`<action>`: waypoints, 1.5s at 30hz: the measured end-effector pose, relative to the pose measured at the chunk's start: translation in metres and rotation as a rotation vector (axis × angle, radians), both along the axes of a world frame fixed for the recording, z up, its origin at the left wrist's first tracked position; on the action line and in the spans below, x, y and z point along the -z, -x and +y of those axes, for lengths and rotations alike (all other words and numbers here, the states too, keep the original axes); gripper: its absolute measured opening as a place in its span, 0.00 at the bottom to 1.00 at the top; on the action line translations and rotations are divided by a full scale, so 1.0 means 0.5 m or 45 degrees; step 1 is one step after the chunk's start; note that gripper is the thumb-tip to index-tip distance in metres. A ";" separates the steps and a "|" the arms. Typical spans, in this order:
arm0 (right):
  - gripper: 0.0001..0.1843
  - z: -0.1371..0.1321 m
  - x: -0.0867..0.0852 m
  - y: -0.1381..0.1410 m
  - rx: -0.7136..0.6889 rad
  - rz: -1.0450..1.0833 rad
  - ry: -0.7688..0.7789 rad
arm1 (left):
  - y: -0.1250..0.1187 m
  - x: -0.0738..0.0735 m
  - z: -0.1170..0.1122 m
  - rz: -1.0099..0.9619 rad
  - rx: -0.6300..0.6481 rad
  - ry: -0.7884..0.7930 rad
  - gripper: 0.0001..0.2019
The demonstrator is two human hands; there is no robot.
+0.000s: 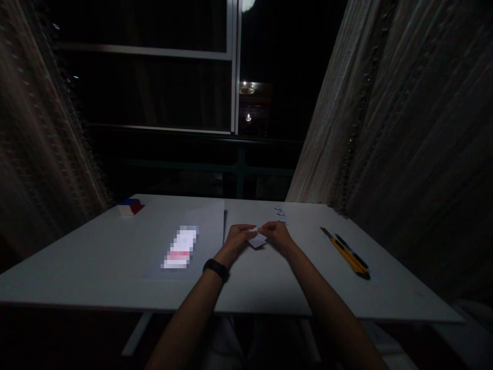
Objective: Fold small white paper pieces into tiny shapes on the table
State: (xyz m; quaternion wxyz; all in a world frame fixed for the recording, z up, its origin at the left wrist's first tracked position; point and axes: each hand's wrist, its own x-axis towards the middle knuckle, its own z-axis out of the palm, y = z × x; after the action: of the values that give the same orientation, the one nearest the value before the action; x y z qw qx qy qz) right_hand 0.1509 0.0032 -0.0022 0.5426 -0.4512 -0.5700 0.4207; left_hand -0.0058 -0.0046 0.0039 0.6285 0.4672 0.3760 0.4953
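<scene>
Both my hands meet over the middle of a white table (96, 267). My left hand (238, 239), with a black band on its wrist, and my right hand (278, 236) pinch a small white piece of paper (257, 240) between their fingertips, just above the tabletop. The fingers of both hands are closed on the paper's edges. A larger white sheet (210, 221) lies flat just left of my hands.
A yellow utility knife (344, 253) and a dark pen (351, 251) lie at the right. A red, white and blue block (130, 206) sits at the far left corner. Small paper scraps (280, 213) lie beyond my hands. Curtains hang on both sides of a dark window.
</scene>
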 end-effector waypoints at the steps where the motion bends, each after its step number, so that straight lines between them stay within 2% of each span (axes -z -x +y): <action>1: 0.15 0.000 0.000 0.001 0.008 0.001 -0.008 | 0.000 0.000 0.000 -0.006 0.005 0.003 0.17; 10: 0.14 0.003 0.003 0.002 0.029 0.008 -0.038 | 0.002 0.012 0.008 -0.099 0.055 0.028 0.18; 21: 0.15 0.006 0.008 0.001 0.033 0.033 -0.022 | 0.005 0.008 0.004 -0.089 0.042 0.034 0.17; 30: 0.15 -0.004 0.000 0.010 0.030 0.072 -0.013 | 0.002 0.002 0.002 -0.042 0.018 0.024 0.24; 38: 0.10 -0.004 -0.001 0.015 0.121 -0.073 -0.099 | 0.002 -0.003 -0.005 0.014 0.011 -0.049 0.23; 45: 0.12 -0.009 -0.005 0.019 0.131 -0.087 -0.116 | 0.003 -0.004 -0.007 0.062 0.013 -0.091 0.26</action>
State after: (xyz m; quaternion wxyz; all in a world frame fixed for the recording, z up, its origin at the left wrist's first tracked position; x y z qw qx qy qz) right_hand 0.1416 -0.0015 0.0003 0.5637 -0.4688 -0.5830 0.3501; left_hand -0.0072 -0.0080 0.0061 0.6046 0.5032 0.3708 0.4937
